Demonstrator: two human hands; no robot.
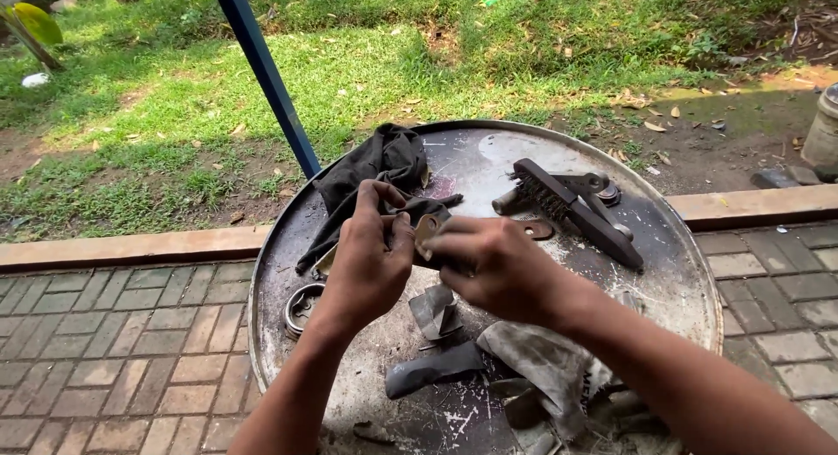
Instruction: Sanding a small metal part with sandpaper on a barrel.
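My left hand and my right hand meet above a round metal drum top. Between the fingers of both hands is a small brownish metal part, gripped from both sides. Its full shape is hidden by my fingers. A dark cloth lies just behind my left hand. A wire brush with a dark handle lies behind my right hand.
A metal ring sits at the drum's left edge. Scraps of grey sandpaper, a dark curved piece and a grey rag lie nearer me. A blue pole rises from the grass; brick paving surrounds the drum.
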